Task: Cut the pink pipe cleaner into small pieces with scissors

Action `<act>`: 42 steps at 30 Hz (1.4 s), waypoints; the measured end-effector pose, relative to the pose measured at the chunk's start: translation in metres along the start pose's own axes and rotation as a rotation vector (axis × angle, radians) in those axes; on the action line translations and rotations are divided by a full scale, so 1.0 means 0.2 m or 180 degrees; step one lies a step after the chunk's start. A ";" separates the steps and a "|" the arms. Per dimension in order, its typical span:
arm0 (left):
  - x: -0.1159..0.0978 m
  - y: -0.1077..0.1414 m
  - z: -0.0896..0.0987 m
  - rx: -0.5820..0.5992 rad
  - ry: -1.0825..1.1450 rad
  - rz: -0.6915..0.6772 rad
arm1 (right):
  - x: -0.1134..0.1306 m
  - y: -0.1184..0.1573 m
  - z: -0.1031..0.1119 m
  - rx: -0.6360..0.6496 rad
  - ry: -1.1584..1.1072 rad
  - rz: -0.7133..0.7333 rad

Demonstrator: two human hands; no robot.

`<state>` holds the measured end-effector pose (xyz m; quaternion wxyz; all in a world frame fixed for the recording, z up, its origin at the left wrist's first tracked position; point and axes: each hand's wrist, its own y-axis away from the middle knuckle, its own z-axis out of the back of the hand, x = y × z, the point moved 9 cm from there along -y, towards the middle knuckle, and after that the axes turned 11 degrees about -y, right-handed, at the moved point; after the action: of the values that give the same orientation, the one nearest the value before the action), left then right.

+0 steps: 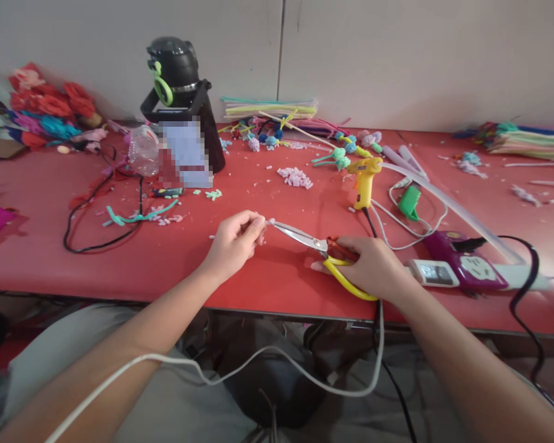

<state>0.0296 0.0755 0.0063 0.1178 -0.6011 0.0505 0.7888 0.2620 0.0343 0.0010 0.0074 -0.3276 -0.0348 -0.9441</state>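
My right hand (373,264) is closed round the yellow and red handles of a pair of scissors (305,239), whose blades point left. At the blade tips my left hand (239,237) pinches a small pale lilac strip (268,223) between thumb and fingertips. Most of that strip is hidden by the fingers, so its length cannot be made out. Beyond the scissors lies a small heap of cut lilac pieces (294,178) on the red table (258,277).
A yellow glue gun (365,181) with a long glue stick stands behind the scissors. Right of it are a green clip-like piece (410,203) and a purple power strip (466,261). A black bottle (175,80) and bundled pipe cleaners (270,109) stand near the wall. A white cable (277,351) crosses my lap.
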 end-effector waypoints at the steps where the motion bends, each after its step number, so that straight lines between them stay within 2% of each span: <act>1: 0.00 0.00 0.00 -0.0004 0.0003 -0.0007 | 0.00 0.00 0.00 0.0010 -0.0002 -0.0034; 12: 0.00 0.01 0.00 -0.0003 -0.0034 -0.0035 | -0.04 -0.01 -0.02 0.0047 0.0036 -0.0222; 17: -0.02 0.01 0.01 -0.0074 -0.0166 -0.0151 | -0.04 0.00 -0.01 -0.0006 -0.0092 -0.0089; 26: -0.03 0.01 0.03 -0.0180 -0.0373 -0.0383 | -0.03 0.00 -0.01 0.0134 -0.0177 -0.0008; 42: -0.02 0.01 0.03 -0.0199 -0.0342 -0.0323 | -0.04 -0.01 -0.02 0.0181 -0.0085 -0.0155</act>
<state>0.0249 0.0743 0.0120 0.1413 -0.5630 -0.0111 0.8142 0.2653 0.0364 -0.0074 -0.0068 -0.3389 -0.0697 -0.9382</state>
